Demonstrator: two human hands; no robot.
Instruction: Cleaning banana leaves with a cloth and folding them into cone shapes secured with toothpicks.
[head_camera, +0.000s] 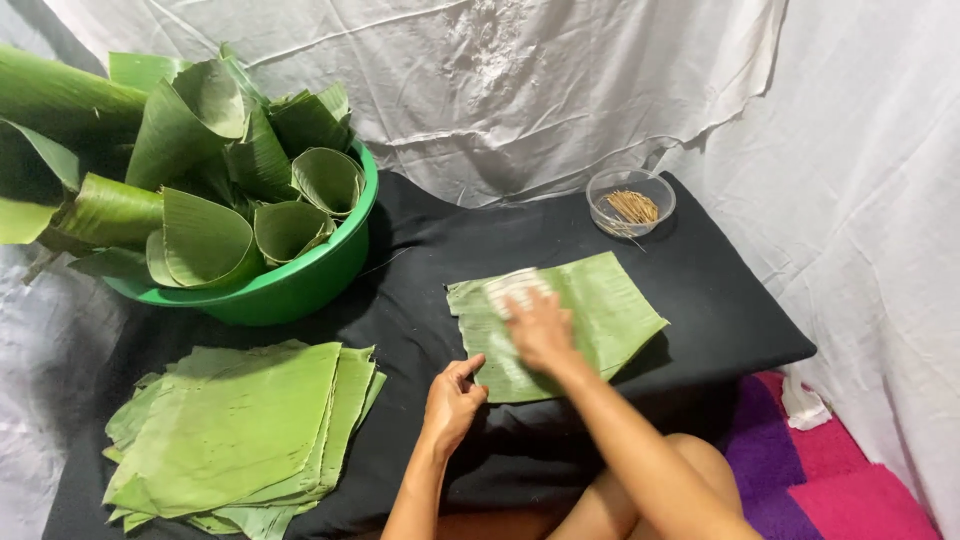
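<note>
A flat piece of green banana leaf (600, 305) lies on the black cloth-covered surface (700, 290). My right hand (538, 330) rests on it, blurred, pressing a small white cloth (512, 286) against the leaf. At the leaf's near left corner, my left hand (452, 403) pinches its edge between thumb and fingers.
A green plastic basin (300, 285) full of rolled banana leaves stands at the back left. A stack of flat cut leaves (240, 430) lies at the front left. A small clear bowl (630, 202) of thin sticks sits at the back. White sheets hang around; a purple-pink mat (830, 480) lies right.
</note>
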